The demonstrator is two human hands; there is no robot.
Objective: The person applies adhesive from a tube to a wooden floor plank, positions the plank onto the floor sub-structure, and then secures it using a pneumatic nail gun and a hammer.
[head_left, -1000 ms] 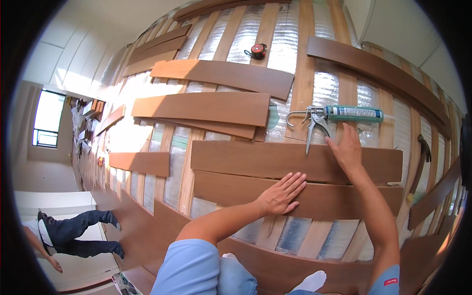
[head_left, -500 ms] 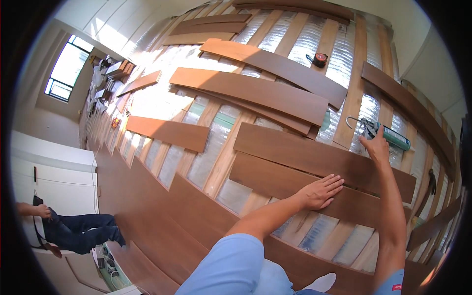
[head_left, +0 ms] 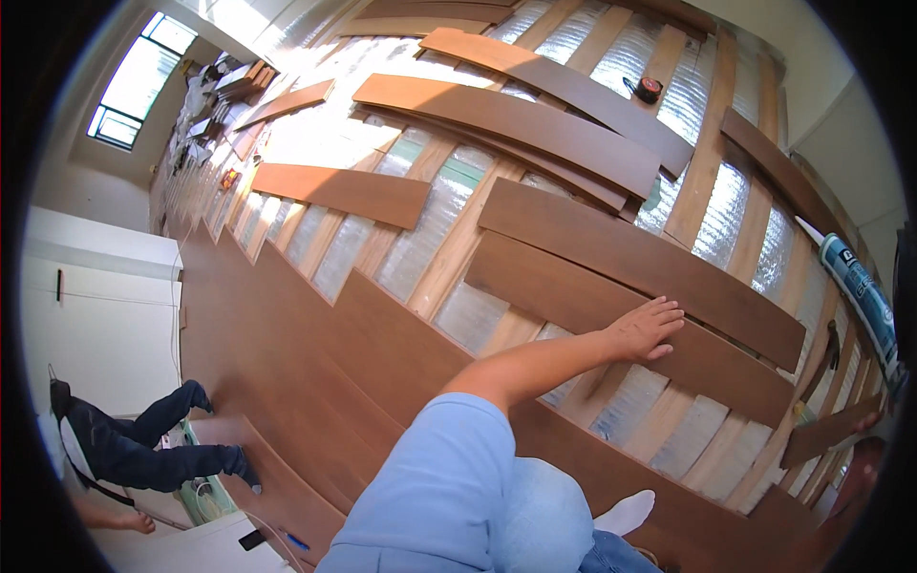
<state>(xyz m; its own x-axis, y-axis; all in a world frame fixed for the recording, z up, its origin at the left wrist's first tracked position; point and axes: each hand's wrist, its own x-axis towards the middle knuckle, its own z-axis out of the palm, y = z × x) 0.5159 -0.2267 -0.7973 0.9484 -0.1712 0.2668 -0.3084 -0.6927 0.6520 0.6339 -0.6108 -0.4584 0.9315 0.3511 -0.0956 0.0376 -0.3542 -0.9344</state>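
Left hand (head_left: 648, 329) is flat on the plank (head_left: 611, 310), fingers spread and straight, palm pressing down, nothing gripped. That plank is a long brown board with a smooth, matte face, lying across the joists (head_left: 707, 162) at a slant, its near end to the left and its far end running off under a second plank (head_left: 640, 258) that sits just beside it, edge to edge. Right hand (head_left: 864, 449) is down at the right rim of the view, blurred and reddish; it seems to have the caulk gun (head_left: 864, 296), a pale tube with a blue-green label, but how tight that grip is I cannot tell.

Now the floor: bare wooden joists with silvery foil sheeting (head_left: 430, 229) between them, more loose boards scattered across further up, and a small round tape measure (head_left: 649, 89) on one of them. Finished brown flooring (head_left: 287, 353) already covers the strip to the left. Sun pours in from a window (head_left: 134, 81) at top left. Another person's legs (head_left: 143, 449) in dark trousers show at lower left by a white wall.
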